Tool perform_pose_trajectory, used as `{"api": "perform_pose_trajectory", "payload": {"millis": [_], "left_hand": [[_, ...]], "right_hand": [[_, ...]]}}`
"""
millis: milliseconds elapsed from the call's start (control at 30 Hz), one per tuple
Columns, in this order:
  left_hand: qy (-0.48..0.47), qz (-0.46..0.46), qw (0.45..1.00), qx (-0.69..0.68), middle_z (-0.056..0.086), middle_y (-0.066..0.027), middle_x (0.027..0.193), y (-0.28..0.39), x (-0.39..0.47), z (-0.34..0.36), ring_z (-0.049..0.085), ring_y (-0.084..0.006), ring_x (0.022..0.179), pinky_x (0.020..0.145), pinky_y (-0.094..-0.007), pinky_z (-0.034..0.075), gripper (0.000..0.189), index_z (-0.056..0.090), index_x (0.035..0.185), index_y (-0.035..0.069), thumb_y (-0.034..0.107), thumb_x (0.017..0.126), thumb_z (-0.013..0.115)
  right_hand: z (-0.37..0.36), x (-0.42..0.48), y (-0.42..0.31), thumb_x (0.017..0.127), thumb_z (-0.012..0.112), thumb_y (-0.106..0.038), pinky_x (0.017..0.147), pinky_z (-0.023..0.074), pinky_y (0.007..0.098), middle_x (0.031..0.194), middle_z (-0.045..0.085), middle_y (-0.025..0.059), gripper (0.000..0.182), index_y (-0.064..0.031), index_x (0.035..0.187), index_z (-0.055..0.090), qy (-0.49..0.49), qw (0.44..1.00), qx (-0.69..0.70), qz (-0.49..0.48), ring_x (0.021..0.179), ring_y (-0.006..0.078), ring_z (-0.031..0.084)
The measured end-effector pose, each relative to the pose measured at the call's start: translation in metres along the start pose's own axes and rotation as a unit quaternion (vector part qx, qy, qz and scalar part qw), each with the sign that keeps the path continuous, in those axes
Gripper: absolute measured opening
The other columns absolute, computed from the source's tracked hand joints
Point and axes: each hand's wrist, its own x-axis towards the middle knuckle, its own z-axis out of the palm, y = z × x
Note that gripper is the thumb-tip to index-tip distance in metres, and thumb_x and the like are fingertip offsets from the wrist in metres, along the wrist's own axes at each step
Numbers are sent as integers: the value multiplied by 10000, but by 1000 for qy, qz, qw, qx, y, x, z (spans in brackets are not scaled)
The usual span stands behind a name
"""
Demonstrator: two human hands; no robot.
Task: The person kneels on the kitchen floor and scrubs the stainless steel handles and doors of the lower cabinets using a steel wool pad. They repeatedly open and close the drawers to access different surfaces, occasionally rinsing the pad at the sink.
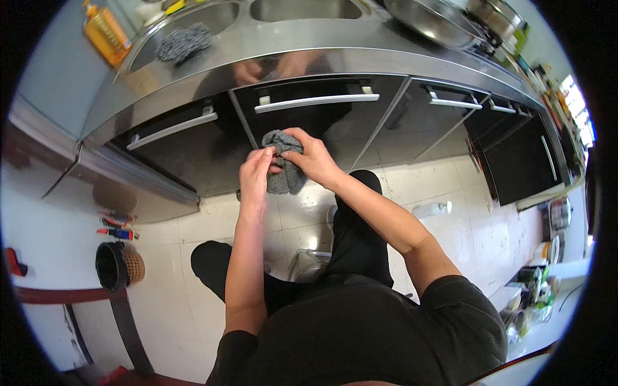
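A grey cloth [286,178] is bunched up in front of the black cabinet doors, held between both hands. My right hand [311,157] grips its upper right side, with the thumb pressed on the front. On the other side, my left hand [257,170] pinches the cloth's left edge with thumb and fingertips. The cloth's lower part hangs loose below the fingers. Another crumpled grey cloth [184,43] lies at the front rim of the left sink basin [219,17] on the steel counter [309,36].
An orange pump bottle [107,36] stands at the counter's left. A large steel pan [437,21] sits at the right. Silver handles [316,103] jut from the cabinet fronts. On the floor are a clear bottle [431,209] and a black-lined wicker bin [135,265].
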Motion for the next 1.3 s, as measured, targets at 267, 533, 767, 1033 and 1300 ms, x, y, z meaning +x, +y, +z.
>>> {"api": "perform_pose_trajectory", "payload": {"millis": [267, 533, 767, 1033, 1300], "left_hand": [[3, 434, 764, 477, 539, -111, 1187, 33, 48, 99, 463, -297, 1175, 1022, -432, 324, 439, 549, 1195, 49, 102, 777, 671], [-10, 414, 730, 543, 571, -110, 999, 23, 70, 124, 533, -277, 1017, 940, -414, 366, 430, 580, 1112, 42, 100, 711, 723], [-22, 409, 729, 549, 553, -125, 991, 21, 71, 119, 527, -304, 1001, 898, -424, 382, 471, 560, 1112, 51, 116, 680, 736], [-33, 385, 736, 556, 551, -117, 977, 30, 56, 116, 532, -289, 984, 890, -412, 385, 459, 563, 1110, 45, 112, 686, 728], [-31, 375, 753, 540, 540, -129, 986, 19, 24, 127, 522, -278, 961, 863, -395, 381, 513, 532, 1179, -7, 131, 716, 705]], "right_hand": [[-118, -38, 5, 813, 691, -87, 754, 482, 242, 931, 632, 24, 349, -2, 1126, 561, 168, 985, 0, 31, 835, 80, 577], [-179, -91, -3, 803, 726, -196, 727, 482, 255, 882, 655, 35, 351, 0, 1062, 594, 251, 966, -31, 60, 796, 87, 587], [-185, -95, -26, 822, 698, -210, 736, 463, 243, 879, 647, 31, 310, -7, 1041, 614, 276, 961, 5, 22, 803, 84, 567], [-197, 53, -153, 811, 635, -174, 826, 462, 364, 1035, 596, 141, 325, -73, 1117, 587, 286, 848, -318, -313, 971, 318, 588], [-129, 182, -124, 812, 617, -497, 916, 448, 441, 1106, 596, 171, 509, -126, 1161, 632, 106, 720, -636, -256, 1075, 319, 550]]}}
